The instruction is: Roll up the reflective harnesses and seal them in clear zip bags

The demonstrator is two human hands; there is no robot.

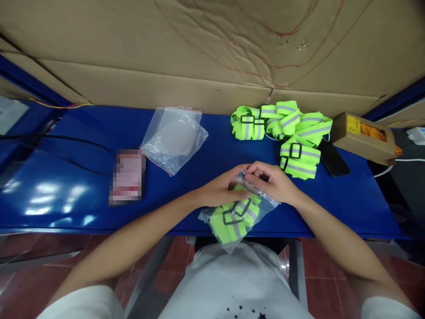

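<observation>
Blue table (219, 150), cardboard (133, 75) standing behind it. Both hands are close together near the front edge, clamped on one clear bag (265, 204): left hand (224, 190) with its thumb across the front, right hand (275, 181) pinching the top edge. Neon strap (234, 219) is inside, low down, visible through the plastic. Done: this strap looks fully bagged. Fingers cover part of the mouth, so can't tell if it's sealed. Left: loose straps (300, 159) in folded bundles, unbagged, back right; spare bags (175, 137) overlapping flat, back left, apparently unused. No other filled bag in view, so overall count can't be told; probably plenty remaining. Also: phone (334, 159) just beside the loose straps, box (363, 137) far right, pixelated item (128, 177) at left.
</observation>
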